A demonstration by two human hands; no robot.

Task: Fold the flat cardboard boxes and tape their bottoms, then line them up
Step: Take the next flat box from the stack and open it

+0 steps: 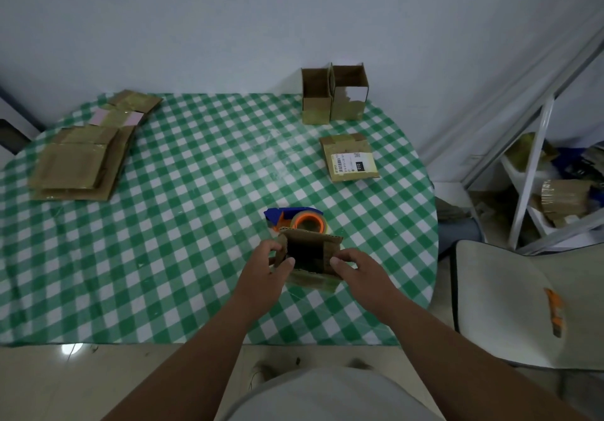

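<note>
Left hand [268,265] and right hand [351,265] pinch side walls of open box [309,252], fingers curled; tape dispenser [302,219] touching behind, table edge [433,257] near right.

Single head-mounted wide-angle view, aimed forward and steeply down from above the near edge of the table [163,257]. Close to both forearms, which enter from the bottom of frame. Far wall [228,28] across the top, floor along the near edge, chair [506,306] at right. Straight lines bowed toward the frame edges
</note>
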